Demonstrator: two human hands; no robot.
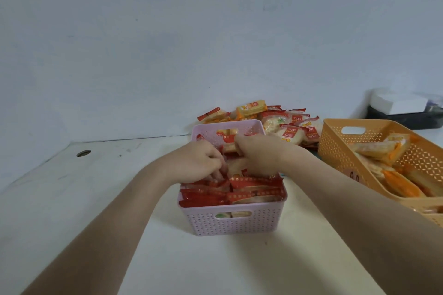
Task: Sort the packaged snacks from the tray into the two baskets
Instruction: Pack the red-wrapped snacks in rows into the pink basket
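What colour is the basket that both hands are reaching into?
Pale pink basket with perforated walls; the head view, the only one, shows it.

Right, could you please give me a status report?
Left hand pinches red snack packet in pink basket; right hand beside, grip hidden. Snack pile waits behind. Nothing blocking.

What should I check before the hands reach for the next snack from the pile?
1. Free left hand and right hand: cannot tell; fingers are buried among packets.
2. Room in pink basket: not ok; red packets reach the rim.
3. Room in orange basket: ok; space above its orange packets.
4. Snacks left to sort: ok; pile lies behind the pink basket.
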